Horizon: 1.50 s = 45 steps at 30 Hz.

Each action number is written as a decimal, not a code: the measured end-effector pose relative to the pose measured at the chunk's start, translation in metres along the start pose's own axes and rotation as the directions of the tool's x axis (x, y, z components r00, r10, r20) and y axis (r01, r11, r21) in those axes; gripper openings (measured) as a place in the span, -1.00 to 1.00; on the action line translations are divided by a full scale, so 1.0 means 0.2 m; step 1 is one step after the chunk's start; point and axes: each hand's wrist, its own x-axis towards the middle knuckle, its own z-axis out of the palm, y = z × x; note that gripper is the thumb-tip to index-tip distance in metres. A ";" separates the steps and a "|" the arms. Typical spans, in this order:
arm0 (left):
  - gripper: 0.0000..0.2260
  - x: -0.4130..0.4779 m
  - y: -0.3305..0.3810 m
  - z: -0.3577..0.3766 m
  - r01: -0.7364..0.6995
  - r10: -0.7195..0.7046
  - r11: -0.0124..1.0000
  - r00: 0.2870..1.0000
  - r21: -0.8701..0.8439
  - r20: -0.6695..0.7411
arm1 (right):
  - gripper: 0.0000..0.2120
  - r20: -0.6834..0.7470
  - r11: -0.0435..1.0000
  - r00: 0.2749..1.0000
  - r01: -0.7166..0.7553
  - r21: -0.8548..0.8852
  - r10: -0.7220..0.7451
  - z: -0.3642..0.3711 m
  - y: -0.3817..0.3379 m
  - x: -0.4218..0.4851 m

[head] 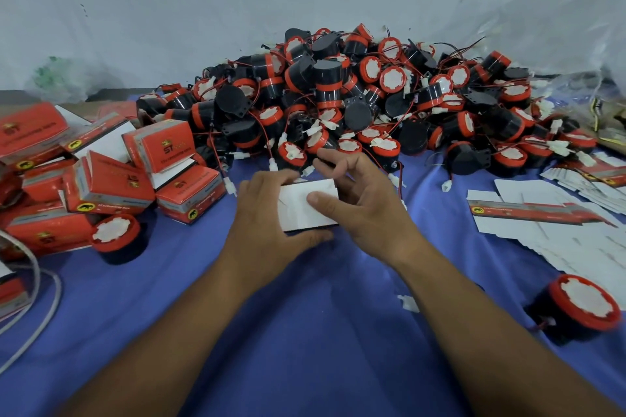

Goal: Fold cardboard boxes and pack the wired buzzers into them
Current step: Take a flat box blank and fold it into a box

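1. Folded boxes [111, 179] lean loosely at left; a nudge may topple them.
2. The left grip [264, 210] wraps the half-folded box [295, 213], held at centre over the worktop [305, 315]; squeezing could crease it.
3. The right grip [366, 210] pinches the same box, thumb on its white flap; a slip may spring it open.
4. Tangled wires in the buzzer pile [338, 95] just behind may snag.

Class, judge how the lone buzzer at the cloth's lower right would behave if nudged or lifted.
The buzzer is a short cylinder on the blue cloth, so a nudge would probably tip or roll it. Its moulded shell likely feels rigid. Its thin red wire would probably trail limply.
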 end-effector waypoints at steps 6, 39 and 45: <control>-0.42 0.01 0.00 0.00 -0.012 0.038 0.993 0.974 0.119 -0.224 | -0.83 -0.104 0.994 0.994 0.022 -0.103 -0.033 0.02 -0.01 0.00; -0.42 0.02 -0.04 -0.06 -0.178 0.191 0.981 0.960 -0.080 0.205 | -0.60 0.180 0.978 0.975 -0.097 -0.183 0.130 -0.08 -0.05 -0.01; -0.22 0.03 -0.10 -0.09 -0.246 0.151 0.947 0.909 0.208 0.387 | -0.45 0.331 0.653 0.943 0.270 -0.708 -0.031 -0.08 -0.03 -0.02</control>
